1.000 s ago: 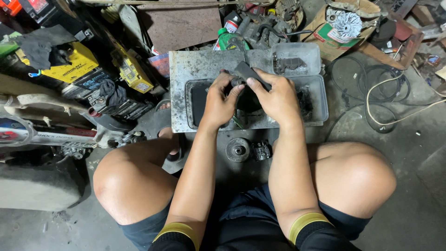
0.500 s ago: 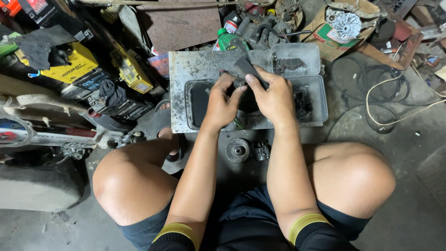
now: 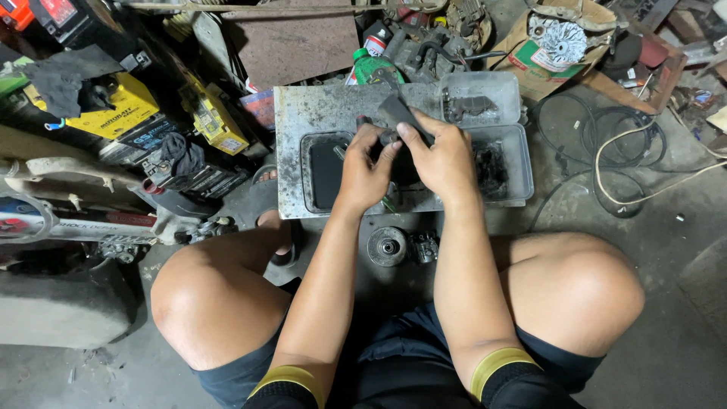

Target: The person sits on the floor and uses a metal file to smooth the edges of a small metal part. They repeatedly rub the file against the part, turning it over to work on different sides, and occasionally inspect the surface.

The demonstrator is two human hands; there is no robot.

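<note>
Cluttered workshop floor: over the grey tray [image 3: 303, 121], left hand [image 3: 366, 170] and right hand [image 3: 447, 159] both grip a dark part [image 3: 397, 113] (greasy); handling looks unfinished.

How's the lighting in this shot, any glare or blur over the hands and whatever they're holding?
Head view: soft, even light, no harsh glare; the grey tray shows only a dull sheen. The left hand and right hand are sharp, but the dark part they grip loses detail in shadow. Slight wide-angle bending shows near the frame edges.
</note>
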